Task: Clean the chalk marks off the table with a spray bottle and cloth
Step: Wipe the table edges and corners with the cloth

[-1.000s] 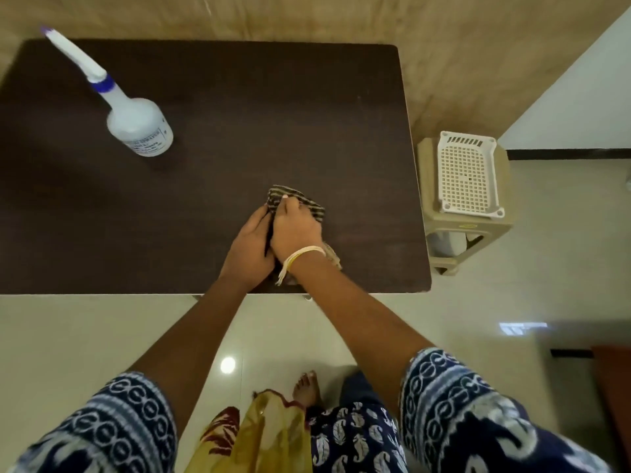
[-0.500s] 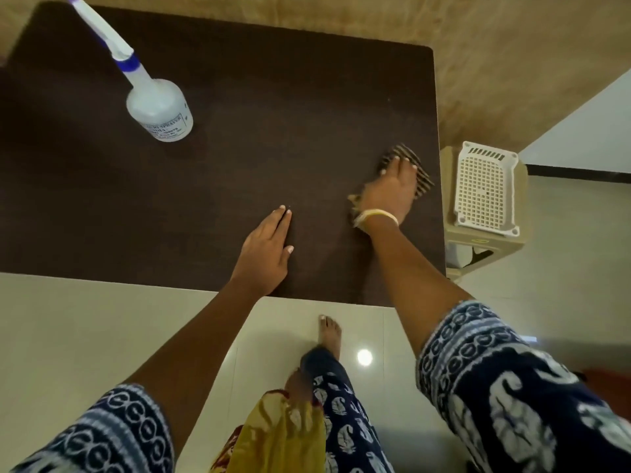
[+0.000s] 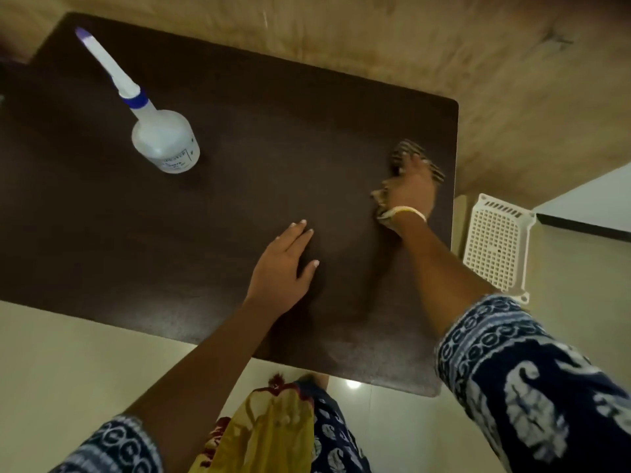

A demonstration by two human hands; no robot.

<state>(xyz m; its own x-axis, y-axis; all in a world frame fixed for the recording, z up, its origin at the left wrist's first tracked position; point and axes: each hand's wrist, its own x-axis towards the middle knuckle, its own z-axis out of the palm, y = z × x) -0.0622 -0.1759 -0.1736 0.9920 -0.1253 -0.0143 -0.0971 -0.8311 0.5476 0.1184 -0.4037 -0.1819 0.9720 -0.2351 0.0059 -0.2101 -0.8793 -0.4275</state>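
Right hand point(image 3: 411, 189) is flat on the striped cloth point(image 3: 408, 150), fingers spread forward, pressing it to the dark brown table point(image 3: 239, 138) at centre right of the frame, just inside the table's right edge. The cloth pokes out beyond the fingertips and again as a frayed corner beside the wrist, where a pale yellow bangle point(image 3: 406, 212) sits. Half a second ago the hand and cloth were in much the same spot near that edge; a second ago both hands were bunched together on the cloth close to the near edge, so the wipe has gone out to the right and up.

Left hand point(image 3: 285, 264) lies palm down on bare tabletop in the middle of the frame, fingers straight and close together, thumb out to the side, gripping nothing. It is well apart from the cloth, as it was half a second ago.

The spray bottle point(image 3: 164, 138) stands in the upper left of the frame, white body, blue collar, long white nozzle slanting toward the top left corner. Nobody is touching it, and it is well apart from both hands, same place on the table as before.

The view itself has tilted, so the table now runs diagonally. No chalk marks can be made out on the dark surface; the picture is a little blurred.

A white perforated plastic stool point(image 3: 495, 247) stands just off the table's right edge, lower right of the cloth. Blue-and-white patterned sleeves point(image 3: 532, 380) fill the bottom corners
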